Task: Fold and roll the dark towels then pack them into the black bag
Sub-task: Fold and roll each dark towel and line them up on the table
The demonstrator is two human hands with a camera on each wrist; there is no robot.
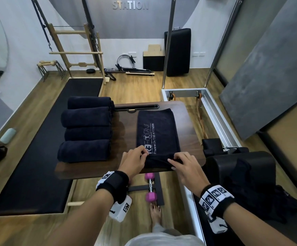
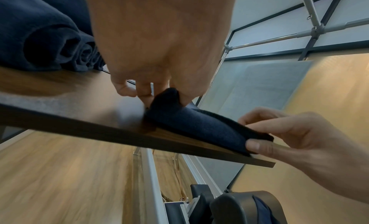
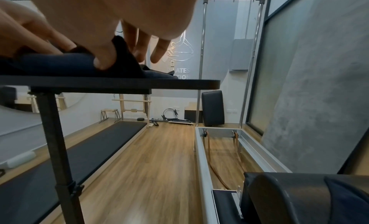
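Folded towel: a dark navy towel (image 1: 157, 134) lies flat as a long strip on the right half of the wooden tabletop (image 1: 126, 132).
Long axis: it runs straight away from the person, the near short end at the table's front edge, the far end by the black slot at the back.
Left hand: the left hand (image 1: 134, 161) pinches the near left corner of the towel's end, thumb and fingers curled over the first turn of cloth.
Right hand: the right hand (image 1: 186, 166) pinches the near right corner, thumb under the edge, fingers on top.
Nearer hand: both sit level on the same edge; neither is clearly closer.
Coming move: judged from the grip, the roll has to travel forward, away from the body, along the strip.
Rolled towels: four finished rolls (image 1: 86, 133) lie side by side on the table's left half, their axes across the strip's.
Black bag: a black bag (image 1: 250, 189) seems to rest on the padded equipment at the right, well apart from the towel.
Writing on towel: embroidered line reads "Powered by THE A FITNESS"; the larger logo above it is not fully legible.
Wall sign: "STATION" (image 1: 130, 5) on the far wall.
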